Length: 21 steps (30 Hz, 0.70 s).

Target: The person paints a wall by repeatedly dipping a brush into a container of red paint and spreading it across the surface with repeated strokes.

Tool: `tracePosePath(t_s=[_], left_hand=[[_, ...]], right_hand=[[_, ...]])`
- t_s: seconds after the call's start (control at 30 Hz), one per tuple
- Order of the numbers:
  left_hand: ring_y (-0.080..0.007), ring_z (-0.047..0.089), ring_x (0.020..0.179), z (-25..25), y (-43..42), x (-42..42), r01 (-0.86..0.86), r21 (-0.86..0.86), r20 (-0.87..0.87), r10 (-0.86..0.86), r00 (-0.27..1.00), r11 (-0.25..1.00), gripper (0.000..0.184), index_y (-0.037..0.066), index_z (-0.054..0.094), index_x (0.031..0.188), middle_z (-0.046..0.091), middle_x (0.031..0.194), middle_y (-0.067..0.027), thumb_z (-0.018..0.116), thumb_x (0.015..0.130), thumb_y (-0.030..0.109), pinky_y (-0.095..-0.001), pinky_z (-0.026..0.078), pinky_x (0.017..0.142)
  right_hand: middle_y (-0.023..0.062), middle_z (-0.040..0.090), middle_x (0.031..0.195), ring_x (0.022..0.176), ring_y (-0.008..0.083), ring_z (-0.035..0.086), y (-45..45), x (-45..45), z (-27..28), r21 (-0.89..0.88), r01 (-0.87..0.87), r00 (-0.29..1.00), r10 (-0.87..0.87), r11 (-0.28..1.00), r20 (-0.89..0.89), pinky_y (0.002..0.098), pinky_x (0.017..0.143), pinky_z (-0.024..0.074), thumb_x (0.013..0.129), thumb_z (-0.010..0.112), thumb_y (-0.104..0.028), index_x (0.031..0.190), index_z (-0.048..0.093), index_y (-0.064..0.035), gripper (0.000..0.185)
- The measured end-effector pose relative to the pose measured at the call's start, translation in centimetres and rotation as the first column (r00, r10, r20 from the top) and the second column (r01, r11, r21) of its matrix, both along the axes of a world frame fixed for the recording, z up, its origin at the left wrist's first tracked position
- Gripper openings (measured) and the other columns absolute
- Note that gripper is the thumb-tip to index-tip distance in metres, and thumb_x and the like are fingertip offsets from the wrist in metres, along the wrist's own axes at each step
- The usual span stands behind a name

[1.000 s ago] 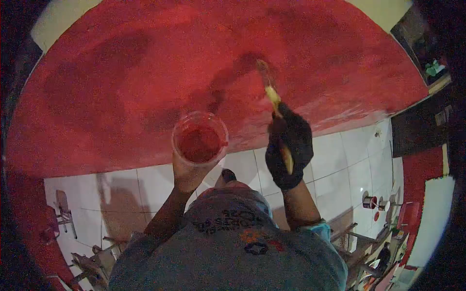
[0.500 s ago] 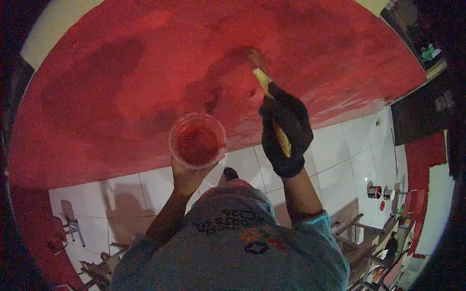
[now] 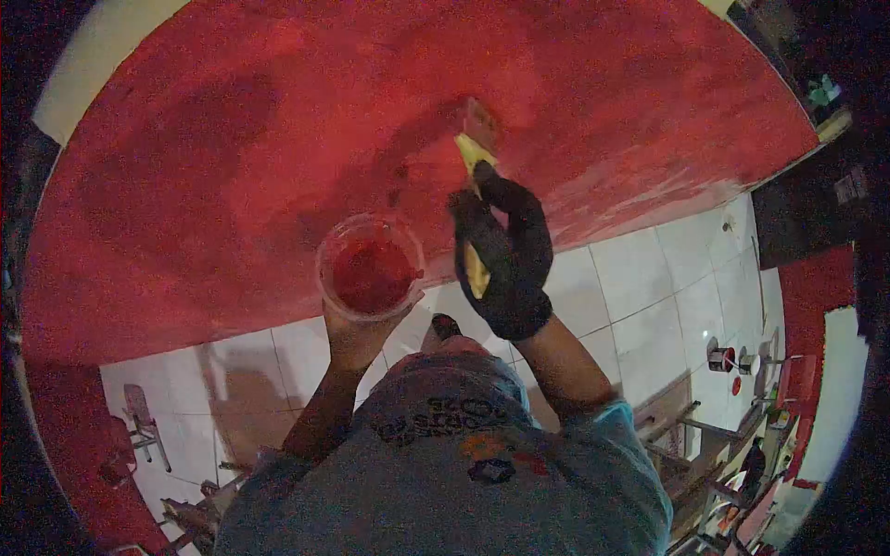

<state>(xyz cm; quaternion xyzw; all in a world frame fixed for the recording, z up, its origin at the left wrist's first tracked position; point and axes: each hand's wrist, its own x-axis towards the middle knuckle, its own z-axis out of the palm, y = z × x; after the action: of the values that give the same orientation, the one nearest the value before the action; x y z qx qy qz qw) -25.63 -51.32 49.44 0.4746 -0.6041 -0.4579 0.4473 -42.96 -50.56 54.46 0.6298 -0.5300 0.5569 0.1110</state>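
My left hand [image 3: 354, 335] is closed around a clear plastic tub [image 3: 371, 269] that has red paint [image 3: 375, 271] inside. The tub is in front of my body, close to the red wall [image 3: 232, 167]. My right hand [image 3: 508, 250], in a black glove, grips a paintbrush [image 3: 475, 153] by its yellowish handle. The brush points away from me, its bristles [image 3: 479, 120] at the wall's red surface; whether they press on it I cannot tell. Darker and lighter red patches show around the brush.
White floor tiles [image 3: 640, 278] lie below the wall. Paint cans [image 3: 719, 358] stand on the floor at the right. A chair [image 3: 141, 422] is at the lower left, and wooden furniture [image 3: 691, 426] stands behind me at the lower right.
My right hand and the paintbrush have moved to the left, nearer the tub. My left hand with the tub has barely shifted.
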Motion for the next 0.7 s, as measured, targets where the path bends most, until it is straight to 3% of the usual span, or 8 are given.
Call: tracePosePath(t_s=[0.1, 0.17, 0.2, 0.27, 0.37, 0.5, 0.63, 0.7], left_hand=[[-0.0214, 0.052, 0.103, 0.4, 0.3, -0.3, -0.054, -0.059, -0.090, 0.049, 0.995, 0.997, 0.079, 0.004, 0.037, 0.118, 0.049, 0.114, -0.0108, 0.082, 0.053, 0.007, -0.0342, 0.046, 0.085], [-0.0207, 0.052, 0.102, 0.0, 0.2, 0.1, -0.037, 0.015, -0.159, 0.039, 0.986, 0.999, 0.077, 0.003, 0.038, 0.117, 0.050, 0.113, -0.0106, 0.081, 0.053, 0.006, -0.0337, 0.047, 0.084], [-0.0200, 0.052, 0.101, -0.1, 0.1, 0.3, -0.016, 0.087, -0.229, 0.035, 0.973, 0.996, 0.075, 0.003, 0.039, 0.116, 0.050, 0.112, -0.0104, 0.080, 0.054, 0.005, -0.0332, 0.047, 0.083], [-0.0195, 0.052, 0.101, 0.0, -0.1, 1.0, -0.026, 0.129, -0.143, 0.044, 0.989, 0.991, 0.073, 0.003, 0.039, 0.116, 0.051, 0.111, -0.0101, 0.080, 0.055, 0.004, -0.0328, 0.047, 0.083], [-0.0188, 0.053, 0.100, 0.9, -0.1, 0.8, -0.025, 0.140, -0.052, 0.033, 0.998, 0.990, 0.071, 0.003, 0.040, 0.116, 0.051, 0.111, -0.0096, 0.078, 0.056, 0.002, -0.0321, 0.047, 0.083], [-0.0186, 0.054, 0.097, 1.0, 0.1, 0.1, -0.009, 0.125, -0.187, 0.033, 0.982, 0.992, 0.068, 0.003, 0.042, 0.114, 0.053, 0.109, -0.0090, 0.078, 0.057, 0.001, -0.0314, 0.046, 0.084], [-0.0186, 0.054, 0.096, 0.8, -0.1, -0.1, -0.067, -0.064, -0.048, 0.064, 0.997, 0.996, 0.067, 0.002, 0.043, 0.113, 0.053, 0.107, -0.0086, 0.078, 0.056, 0.002, -0.0321, 0.046, 0.084], [-0.0193, 0.054, 0.097, -0.2, -0.2, 0.5, 0.011, 0.156, -0.083, 0.002, 0.997, 0.988, 0.070, 0.002, 0.043, 0.113, 0.054, 0.106, -0.0087, 0.080, 0.054, 0.006, -0.0333, 0.045, 0.085]], right_hand=[[0.0184, 0.056, 0.102, 0.089, 0.0288, 0.056, -0.4, 0.2, -0.2, -0.083, -0.025, 1.000, 0.025, 0.996, 0.000, 0.0351, 0.075, 0.0468, 0.069, 0.062, 0.004, 0.094, 0.061, -0.0031, 0.026], [0.0189, 0.056, 0.101, 0.088, 0.0282, 0.056, 0.0, 0.6, -1.5, 0.061, -0.181, 0.847, 0.124, 0.982, 0.517, 0.0350, 0.074, 0.0463, 0.072, 0.061, 0.004, 0.091, 0.061, -0.0010, 0.019], [0.0189, 0.056, 0.101, 0.088, 0.0282, 0.056, 0.1, 0.2, -1.9, 0.061, -0.180, 0.847, 0.123, 0.982, 0.517, 0.0350, 0.074, 0.0463, 0.072, 0.061, 0.004, 0.091, 0.061, -0.0010, 0.019], [0.0186, 0.057, 0.097, 0.086, 0.0266, 0.057, 0.7, -1.4, -2.2, -0.063, 0.153, 0.988, -0.151, 0.986, 0.026, 0.0341, 0.073, 0.0455, 0.076, 0.058, 0.003, 0.088, 0.060, 0.0005, 0.012], [0.0164, 0.058, 0.091, 0.082, 0.0254, 0.057, 1.4, -3.4, -1.0, -0.064, 0.331, 0.943, -0.327, 0.941, 0.064, 0.0324, 0.072, 0.0446, 0.077, 0.058, 0.002, 0.085, 0.059, 0.0001, 0.009], [0.0133, 0.060, 0.089, 0.079, 0.0244, 0.057, 1.0, -4.0, -0.4, -0.213, 0.260, 0.960, -0.229, 0.942, 0.162, 0.0323, 0.073, 0.0439, 0.076, 0.059, -0.001, 0.087, 0.059, 0.0003, 0.011], [0.0131, 0.060, 0.088, 0.077, 0.0221, 0.057, 0.6, -1.7, -0.7, -0.055, 0.108, 0.993, -0.105, 0.993, 0.053, 0.0300, 0.071, 0.0444, 0.075, 0.059, -0.001, 0.091, 0.059, -0.0004, 0.015], [0.0126, 0.060, 0.084, 0.076, 0.0225, 0.057, 1.1, -1.2, -0.4, -0.039, -0.026, 0.994, 0.030, 0.999, 0.108, 0.0289, 0.070, 0.0442, 0.074, 0.060, -0.001, 0.091, 0.060, -0.0013, 0.017]])
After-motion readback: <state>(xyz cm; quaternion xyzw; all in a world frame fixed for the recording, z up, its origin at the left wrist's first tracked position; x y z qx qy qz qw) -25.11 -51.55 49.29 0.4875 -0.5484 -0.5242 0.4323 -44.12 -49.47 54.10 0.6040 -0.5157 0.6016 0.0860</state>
